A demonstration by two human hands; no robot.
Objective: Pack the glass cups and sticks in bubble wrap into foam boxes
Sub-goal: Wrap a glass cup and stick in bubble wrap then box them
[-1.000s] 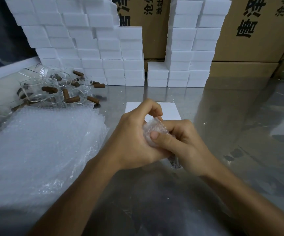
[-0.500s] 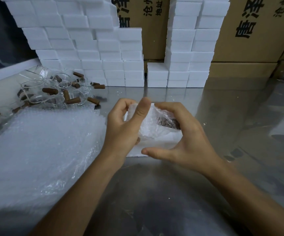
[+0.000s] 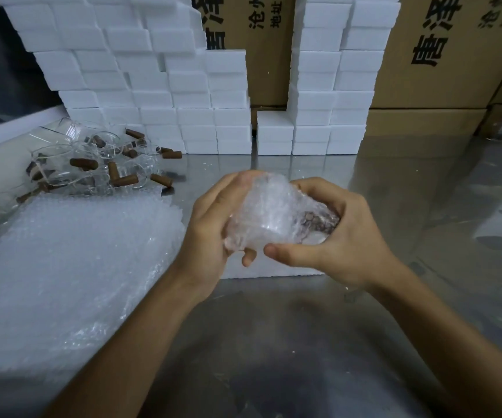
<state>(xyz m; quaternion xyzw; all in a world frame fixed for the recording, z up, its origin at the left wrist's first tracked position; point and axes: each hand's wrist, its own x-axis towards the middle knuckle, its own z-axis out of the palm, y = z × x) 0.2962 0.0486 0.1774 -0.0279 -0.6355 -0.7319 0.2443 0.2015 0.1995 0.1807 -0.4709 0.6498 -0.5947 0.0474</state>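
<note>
Both hands have lifted the bundle (image 3: 277, 218) up off the box (image 3: 274, 268) and rolled it, so more wrap now shows between my palms than a moment ago. My left hand (image 3: 213, 233) curls round the bundle's left end, fingers behind it, thumb tip poking out under it. My right hand (image 3: 334, 236) cups the right end, fingers bent over the top, thumb stretched along the underside. Neither hand is slack; both grip the wrap. A brown stick shows through the wrap near my right fingers; the cup inside I can't make out clearly.

Bundle sits just above the box, which lies flat on the table right under my hands. Left of the box: sheets (image 3: 72, 260) of bubble wrap. Beyond those, unwrapped cups (image 3: 72, 164) and sticks (image 3: 124, 180) in a loose pile. Behind the box, well apart, foam stack (image 3: 159, 95) against cartons (image 3: 442, 52).

Step, as I judge it: finishing the wrap, tucking loose ends tight. Next likely calls for keeping the twist closed while I get the box open and seat the bundle inside; whether the box is open I can't tell. Squeeze gently, glass inside.
</note>
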